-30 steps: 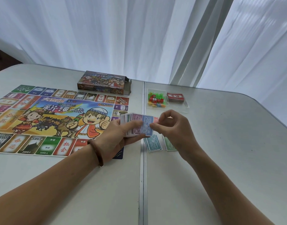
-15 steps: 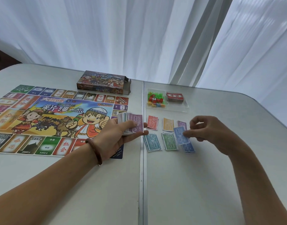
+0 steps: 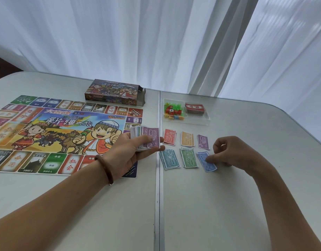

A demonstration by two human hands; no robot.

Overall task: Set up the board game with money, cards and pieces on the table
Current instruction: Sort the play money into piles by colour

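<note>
1 stack (image 3: 147, 140), gripped in the left hand (image 3: 127, 153), lies just left of the right hand (image 3: 234, 153). That hand pinches a blue note (image 3: 209, 163)

A white table (image 3: 237, 205) is stretching out on every side, its two halves meeting in a straight seam (image 3: 159, 205) that is running between the left hand (image 3: 132, 151) and the right hand (image 3: 234, 153). Beyond both, sheer white curtains (image 3: 101, 42) are hanging in soft folds, and cool daylight is glowing through them (brightest past the right hand). Above and beyond the right hand a greyer, denser fold (image 3: 226, 48) is slanting down toward the table's far edge. Far out past the left hand a dark brown patch (image 3: 2, 66) is showing below the curtain; whether it is wall or floor cannot be told.
</note>
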